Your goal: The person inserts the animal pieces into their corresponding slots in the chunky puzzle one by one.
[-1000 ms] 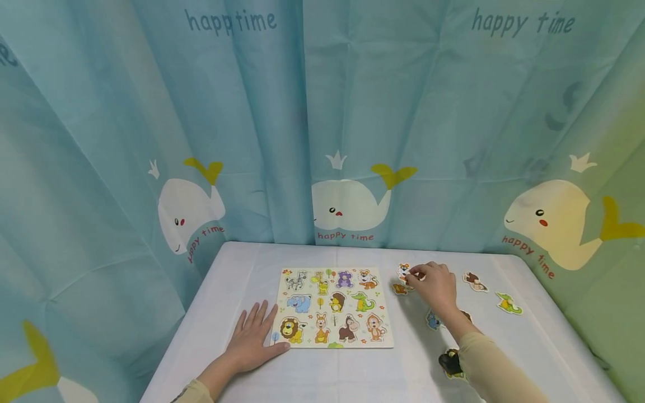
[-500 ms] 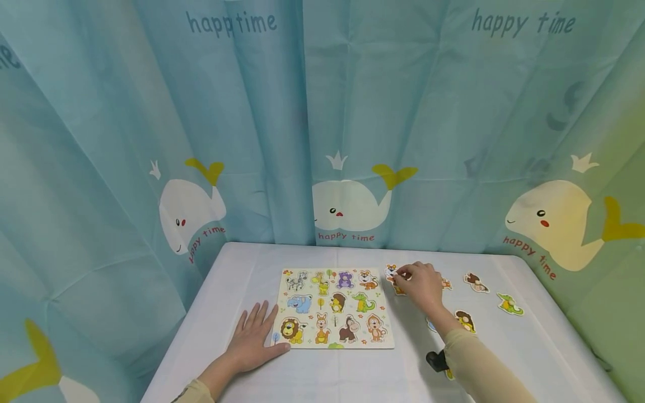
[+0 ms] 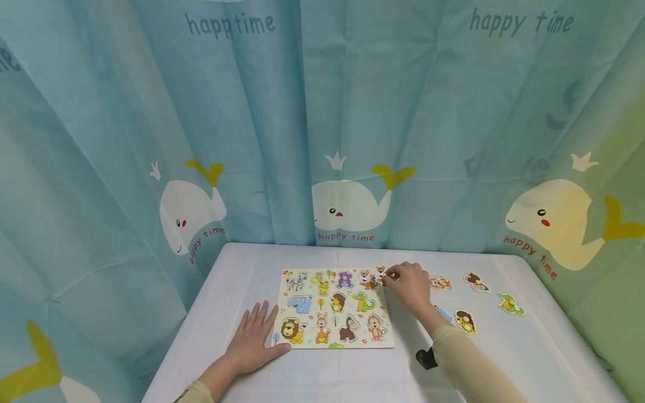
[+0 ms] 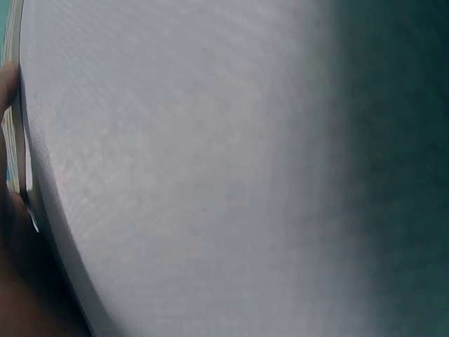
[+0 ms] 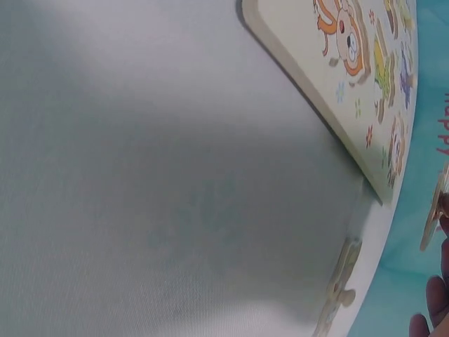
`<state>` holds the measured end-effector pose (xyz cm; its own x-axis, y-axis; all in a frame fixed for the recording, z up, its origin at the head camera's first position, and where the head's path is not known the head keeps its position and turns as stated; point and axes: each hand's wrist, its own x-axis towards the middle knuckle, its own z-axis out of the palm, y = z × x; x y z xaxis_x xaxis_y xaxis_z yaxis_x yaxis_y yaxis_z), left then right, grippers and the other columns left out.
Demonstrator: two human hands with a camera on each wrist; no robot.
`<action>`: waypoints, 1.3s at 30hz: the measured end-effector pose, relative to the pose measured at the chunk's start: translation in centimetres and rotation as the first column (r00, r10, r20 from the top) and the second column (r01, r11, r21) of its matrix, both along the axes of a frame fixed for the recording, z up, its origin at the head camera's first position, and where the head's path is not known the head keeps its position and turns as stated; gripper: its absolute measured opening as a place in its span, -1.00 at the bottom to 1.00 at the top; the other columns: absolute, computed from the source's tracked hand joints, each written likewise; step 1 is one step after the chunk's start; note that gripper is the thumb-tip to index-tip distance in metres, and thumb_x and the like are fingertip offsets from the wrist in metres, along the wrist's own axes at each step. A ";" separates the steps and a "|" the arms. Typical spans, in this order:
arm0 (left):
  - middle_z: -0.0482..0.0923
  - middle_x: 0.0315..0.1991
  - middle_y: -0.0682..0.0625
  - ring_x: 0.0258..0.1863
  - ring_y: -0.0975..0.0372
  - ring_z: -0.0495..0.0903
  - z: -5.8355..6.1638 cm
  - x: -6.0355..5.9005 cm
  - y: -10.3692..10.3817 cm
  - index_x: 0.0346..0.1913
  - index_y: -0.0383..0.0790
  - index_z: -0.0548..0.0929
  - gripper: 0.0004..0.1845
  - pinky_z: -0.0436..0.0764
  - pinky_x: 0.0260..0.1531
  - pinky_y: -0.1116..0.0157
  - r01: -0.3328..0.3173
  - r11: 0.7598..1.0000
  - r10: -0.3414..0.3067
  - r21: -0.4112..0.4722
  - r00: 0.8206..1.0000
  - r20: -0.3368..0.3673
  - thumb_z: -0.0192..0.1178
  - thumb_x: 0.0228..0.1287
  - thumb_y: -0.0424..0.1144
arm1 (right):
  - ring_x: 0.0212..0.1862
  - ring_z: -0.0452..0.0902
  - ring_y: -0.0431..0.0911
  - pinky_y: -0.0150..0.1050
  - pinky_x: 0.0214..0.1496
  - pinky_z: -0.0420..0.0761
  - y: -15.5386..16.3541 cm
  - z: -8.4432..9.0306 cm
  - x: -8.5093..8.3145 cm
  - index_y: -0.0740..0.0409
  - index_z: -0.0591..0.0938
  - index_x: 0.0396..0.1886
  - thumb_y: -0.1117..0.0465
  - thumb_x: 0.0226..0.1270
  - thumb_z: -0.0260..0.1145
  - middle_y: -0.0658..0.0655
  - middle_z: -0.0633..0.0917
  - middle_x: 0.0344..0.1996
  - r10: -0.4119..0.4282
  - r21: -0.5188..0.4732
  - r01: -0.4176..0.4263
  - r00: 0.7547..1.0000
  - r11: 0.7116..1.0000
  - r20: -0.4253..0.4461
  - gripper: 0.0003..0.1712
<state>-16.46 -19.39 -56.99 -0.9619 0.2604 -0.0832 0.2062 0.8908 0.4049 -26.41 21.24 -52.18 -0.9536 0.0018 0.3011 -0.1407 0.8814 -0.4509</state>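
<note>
A tiger puzzle piece (image 3: pixel 380 272) is pinched between the thumb and fingertips of my right hand (image 3: pixel 410 282), over the upper right edge of the puzzle board (image 3: pixel 390 342). It hangs beside the printed tiger picture (image 3: pixel 366 279). In the right wrist view, the held piece (image 5: pixel 431 217) appears edge-on and raised above the table, the fingers (image 5: pixel 436 295) at the frame's edge. My left hand (image 3: pixel 252 341) lies with fingers spread on the table, fingertips and thumb touching the board's left side. Only a dark sliver of that hand (image 4: pixel 10 225) shows in the left wrist view.
Right of the board lie loose pieces: a monkey (image 3: pixel 440 282), a brown animal (image 3: pixel 476 282), a crocodile (image 3: pixel 511 303), a hedgehog (image 3: pixel 466 322) and a partly hidden blue piece (image 3: pixel 443 313). A black device (image 3: pixel 426 358) sits by the right forearm. A whale-print curtain (image 3: pixel 347 140) hangs behind.
My right hand has moved left with the tiger piece, from the table beside the board to over its upper right edge. The monkey and hedgehog pieces have come into view. My left hand stays put.
</note>
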 end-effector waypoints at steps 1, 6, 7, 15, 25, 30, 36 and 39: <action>-0.09 0.64 -0.24 0.62 -0.14 -0.21 0.0 0.0 0.0 0.63 -0.21 0.14 0.13 -0.24 0.55 -0.15 -0.001 1.000 0.001 0.002 1.000 0.001 0.13 0.22 0.49 | -0.20 0.48 0.05 0.08 -0.14 0.43 -0.2 0.0 0.0 0.05 0.81 -0.31 0.06 0.26 0.46 0.02 0.66 -0.38 0.001 0.001 -0.001 1.000 1.000 0.003 -0.83; -0.09 0.64 -0.24 0.62 -0.14 -0.20 -0.1 0.0 -0.1 0.63 -0.21 0.14 0.12 -0.22 0.54 -0.16 -0.002 1.000 0.002 0.003 1.000 0.002 0.14 0.22 0.48 | -0.18 0.47 0.05 0.10 -0.11 0.43 -0.8 -0.1 -0.1 0.04 0.81 -0.31 0.06 0.26 0.47 0.02 0.66 -0.37 0.009 -0.002 -0.009 1.000 1.000 0.002 -0.84; -0.09 0.64 -0.24 0.62 -0.14 -0.19 -0.2 0.0 -0.1 0.62 -0.21 0.14 0.12 -0.22 0.54 -0.16 -0.004 1.000 0.004 0.004 1.000 0.003 0.14 0.22 0.48 | -0.17 0.47 0.06 0.10 -0.10 0.43 -0.9 -0.1 -0.1 0.04 0.81 -0.31 0.06 0.26 0.48 0.02 0.66 -0.36 0.009 0.000 -0.009 1.000 1.000 -0.001 -0.84; -0.07 0.64 -0.23 0.62 -0.13 -0.17 -0.3 0.0 -0.1 0.62 -0.22 0.16 0.12 -0.20 0.54 -0.15 -0.007 1.000 0.008 0.010 1.000 -0.017 0.16 0.22 0.47 | -0.02 0.47 0.12 0.25 0.13 0.37 -1.6 -0.6 -0.5 0.02 0.81 -0.33 0.04 0.25 0.48 0.09 0.69 -0.22 0.000 0.004 0.000 1.000 1.000 0.000 -0.84; -0.08 0.64 -0.23 0.62 -0.13 -0.18 0.1 0.0 0.1 0.62 -0.22 0.16 0.11 -0.21 0.54 -0.16 -0.007 1.000 0.007 0.009 1.000 -0.003 0.17 0.22 0.46 | 0.07 0.44 0.16 0.31 0.32 0.24 -2.2 -1.2 -1.1 -0.01 0.81 -0.39 0.07 0.22 0.50 0.10 0.68 -0.19 0.004 0.000 -0.004 1.000 1.000 0.005 -0.88; -0.10 0.65 -0.22 0.62 -0.12 -0.21 0.1 0.0 0.1 0.63 -0.20 0.14 0.12 -0.23 0.55 -0.15 -0.008 1.000 0.008 0.002 1.000 0.016 0.14 0.22 0.49 | 0.06 0.44 0.15 0.28 0.29 0.27 -2.5 -1.5 -1.3 -0.02 0.81 -0.40 0.06 0.21 0.50 0.08 0.68 -0.21 0.011 0.019 -0.011 1.000 1.000 0.016 -0.89; -0.09 0.65 -0.22 0.62 -0.11 -0.20 0.1 0.0 0.1 0.63 -0.20 0.14 0.12 -0.23 0.55 -0.15 -0.010 1.000 0.010 0.008 1.000 0.017 0.14 0.22 0.48 | 0.03 0.43 0.12 0.22 0.22 0.31 -3.0 -2.0 -1.8 -0.01 0.82 -0.37 0.05 0.23 0.50 0.07 0.68 -0.21 0.010 0.049 -0.012 0.999 0.999 0.038 -0.87; -0.09 0.65 -0.22 0.62 -0.11 -0.20 0.2 0.0 0.1 0.62 -0.20 0.15 0.12 -0.23 0.55 -0.14 -0.011 1.000 0.011 0.007 1.000 0.016 0.15 0.22 0.48 | 0.02 0.44 0.12 0.22 0.18 0.34 -3.2 -2.2 -1.9 -0.02 0.82 -0.38 0.04 0.26 0.49 0.07 0.68 -0.22 0.013 0.059 -0.015 0.999 0.998 0.030 -0.86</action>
<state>-16.43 -19.28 -56.81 -0.9632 0.2506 -0.0971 0.1898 0.8902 0.4141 -28.27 18.06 -54.38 -0.9618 -0.0283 0.2722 -0.1405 0.9046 -0.4023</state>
